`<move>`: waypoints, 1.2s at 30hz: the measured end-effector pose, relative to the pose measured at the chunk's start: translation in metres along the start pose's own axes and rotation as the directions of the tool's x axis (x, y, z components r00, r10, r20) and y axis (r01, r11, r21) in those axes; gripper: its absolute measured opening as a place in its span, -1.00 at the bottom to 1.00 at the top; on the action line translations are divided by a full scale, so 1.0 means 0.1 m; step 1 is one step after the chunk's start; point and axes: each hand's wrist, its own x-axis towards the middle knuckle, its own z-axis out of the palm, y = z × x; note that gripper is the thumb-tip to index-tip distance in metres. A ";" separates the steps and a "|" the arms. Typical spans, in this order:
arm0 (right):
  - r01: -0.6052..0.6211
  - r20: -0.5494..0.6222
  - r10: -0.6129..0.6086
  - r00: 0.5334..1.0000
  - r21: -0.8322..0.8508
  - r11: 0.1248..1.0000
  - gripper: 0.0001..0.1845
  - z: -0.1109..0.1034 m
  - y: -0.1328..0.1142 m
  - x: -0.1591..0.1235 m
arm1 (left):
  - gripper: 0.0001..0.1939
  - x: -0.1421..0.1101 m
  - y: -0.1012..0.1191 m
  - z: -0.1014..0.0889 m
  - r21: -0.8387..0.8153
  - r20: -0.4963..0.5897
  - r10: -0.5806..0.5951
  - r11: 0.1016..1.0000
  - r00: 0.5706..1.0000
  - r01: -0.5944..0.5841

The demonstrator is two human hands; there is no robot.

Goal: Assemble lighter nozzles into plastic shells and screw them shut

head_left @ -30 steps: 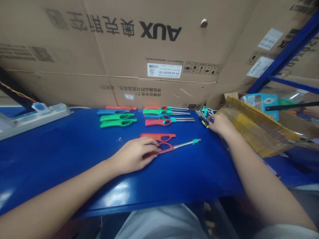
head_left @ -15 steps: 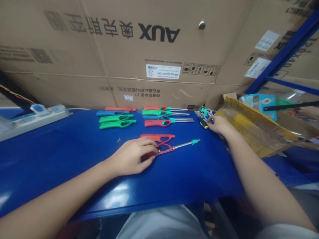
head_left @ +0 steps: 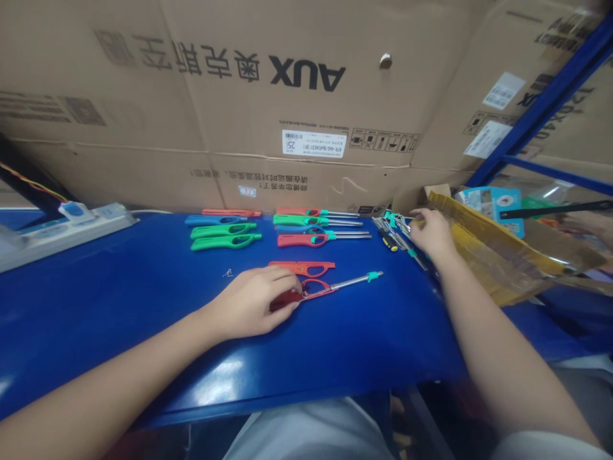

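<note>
My left hand rests on the blue table, fingers curled over the handle of a red lighter with a metal rod and a teal tip. A separate red handle shell lies just behind it. My right hand is at the table's far right, fingers bent, touching a pile of small metal rods with teal tips; what it holds, if anything, is hidden.
Green, blue and red handle shells and assembled lighters lie in rows at the back. A power strip sits at the left. A large cardboard box stands behind; a yellow-taped carton lies at the right.
My right hand has drawn slightly right and back from the pile of rods, dragging some toward me. My left hand has stayed on the red lighter.
</note>
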 end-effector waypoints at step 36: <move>-0.216 0.521 -0.427 0.739 0.784 0.582 -0.72 -0.11 -1.32 -0.73 | -0.81 0.02 -0.04 0.14 -0.129 -0.092 -0.208 0.972 0.974 0.196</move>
